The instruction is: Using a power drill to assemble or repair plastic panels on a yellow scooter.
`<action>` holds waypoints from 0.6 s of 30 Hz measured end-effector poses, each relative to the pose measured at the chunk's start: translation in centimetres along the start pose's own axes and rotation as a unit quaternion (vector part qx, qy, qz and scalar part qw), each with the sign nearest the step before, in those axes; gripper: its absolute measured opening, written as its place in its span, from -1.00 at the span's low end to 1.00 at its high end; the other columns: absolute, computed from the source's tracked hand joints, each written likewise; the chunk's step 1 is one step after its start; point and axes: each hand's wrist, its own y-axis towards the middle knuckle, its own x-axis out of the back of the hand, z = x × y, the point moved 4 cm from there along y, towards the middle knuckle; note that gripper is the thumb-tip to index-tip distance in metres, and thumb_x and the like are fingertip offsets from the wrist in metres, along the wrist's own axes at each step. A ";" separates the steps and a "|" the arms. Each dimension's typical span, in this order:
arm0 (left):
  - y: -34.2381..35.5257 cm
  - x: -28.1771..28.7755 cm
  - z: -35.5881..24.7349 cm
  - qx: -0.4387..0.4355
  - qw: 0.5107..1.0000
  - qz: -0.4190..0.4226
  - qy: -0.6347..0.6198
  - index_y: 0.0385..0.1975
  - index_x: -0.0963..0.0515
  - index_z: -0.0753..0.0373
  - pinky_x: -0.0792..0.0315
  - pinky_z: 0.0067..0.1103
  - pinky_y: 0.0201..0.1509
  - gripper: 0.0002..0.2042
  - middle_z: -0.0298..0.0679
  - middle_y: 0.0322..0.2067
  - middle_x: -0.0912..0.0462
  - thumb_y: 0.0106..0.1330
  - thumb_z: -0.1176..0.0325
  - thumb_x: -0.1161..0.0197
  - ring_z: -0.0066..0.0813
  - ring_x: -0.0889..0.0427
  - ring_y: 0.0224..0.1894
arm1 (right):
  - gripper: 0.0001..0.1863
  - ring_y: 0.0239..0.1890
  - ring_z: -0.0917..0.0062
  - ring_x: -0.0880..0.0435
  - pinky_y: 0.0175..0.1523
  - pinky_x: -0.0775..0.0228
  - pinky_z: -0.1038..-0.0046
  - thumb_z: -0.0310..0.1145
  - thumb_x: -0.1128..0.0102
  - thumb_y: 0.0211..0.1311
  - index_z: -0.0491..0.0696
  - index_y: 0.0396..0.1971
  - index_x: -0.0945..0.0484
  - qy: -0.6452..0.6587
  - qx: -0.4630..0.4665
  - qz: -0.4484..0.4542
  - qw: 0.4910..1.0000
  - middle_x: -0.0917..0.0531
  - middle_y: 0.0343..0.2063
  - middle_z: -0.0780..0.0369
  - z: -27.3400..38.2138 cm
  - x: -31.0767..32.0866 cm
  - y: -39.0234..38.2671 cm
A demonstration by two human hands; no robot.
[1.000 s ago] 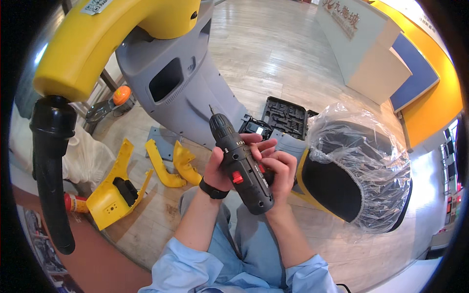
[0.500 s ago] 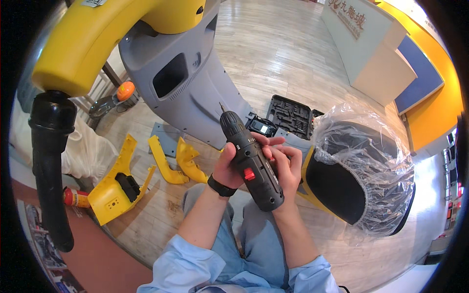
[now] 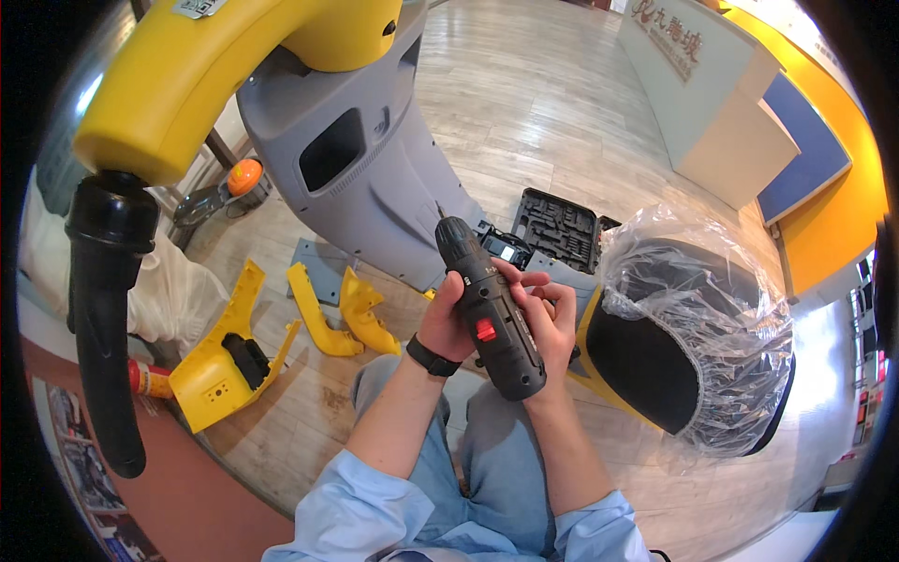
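A black cordless drill (image 3: 507,354) with a red slider on top is held over my knees, its chuck and thin bit tilted up and away. My right hand (image 3: 552,328) grips it from the right, fingers curled at its side; the handle underneath is hidden. On the left side, my left hand (image 3: 443,323), with a dark band on the wrist, presses its thumb against the drill body; its other fingers are behind the tool. The bit points toward a grey machine housing (image 3: 375,187) and touches nothing that I can make out.
Yellow cover pieces (image 3: 318,314) lie on the floor at left, near a larger yellow shell (image 3: 211,384). An open black tool case (image 3: 557,229) sits beyond my hands. A plastic-wrapped black seat (image 3: 646,361) is at right. A black-tipped yellow arm (image 3: 150,122) overhangs the left.
The drill and both hands have shifted slightly to the right. The view has moved a little, and both hands keep their hold on the drill.
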 end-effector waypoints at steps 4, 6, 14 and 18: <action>-0.1 0.6 -0.2 -0.010 1.000 0.001 0.016 0.05 -0.37 0.31 -0.37 -0.25 0.26 -0.30 -0.05 -0.11 -0.57 0.21 -0.24 -0.18 -0.10 -0.32 0.28 | -0.63 -0.22 0.38 -0.67 -0.12 -0.53 0.43 -0.53 -0.32 -0.07 -0.08 -0.15 -0.57 0.038 0.024 -0.024 0.999 -0.47 -0.18 0.18 0.4 0.3 0.1; -0.2 0.9 -0.3 -0.019 0.999 -0.002 0.027 0.06 -0.36 0.32 -0.40 -0.27 0.24 -0.29 -0.05 -0.12 -0.56 0.20 -0.25 -0.18 -0.12 -0.39 0.22 | -0.60 -0.19 0.36 -0.68 -0.09 -0.54 0.41 -0.52 -0.33 -0.07 -0.07 -0.12 -0.57 0.040 0.030 -0.019 0.999 -0.48 -0.15 0.17 0.2 0.2 0.2; -0.6 0.8 -0.4 -0.014 1.000 0.002 0.007 0.06 -0.35 0.32 -0.49 -0.33 0.12 -0.28 -0.08 -0.10 -0.54 0.21 -0.26 -0.15 -0.25 -0.54 0.03 | -0.60 -0.22 0.32 -0.68 -0.11 -0.56 0.41 -0.49 -0.34 -0.07 -0.07 -0.12 -0.56 0.058 0.075 -0.016 0.995 -0.51 -0.13 0.13 1.3 0.4 0.4; 0.0 -0.2 -0.4 -0.003 0.999 -0.009 0.049 0.06 -0.35 0.32 -0.48 -0.30 0.14 -0.28 -0.08 -0.12 -0.54 0.20 -0.27 -0.17 -0.20 -0.48 0.12 | -0.60 -0.22 0.32 -0.68 -0.14 -0.56 0.40 -0.48 -0.34 -0.08 -0.08 -0.13 -0.55 0.032 0.056 -0.053 0.997 -0.51 -0.16 0.14 0.3 0.1 -0.2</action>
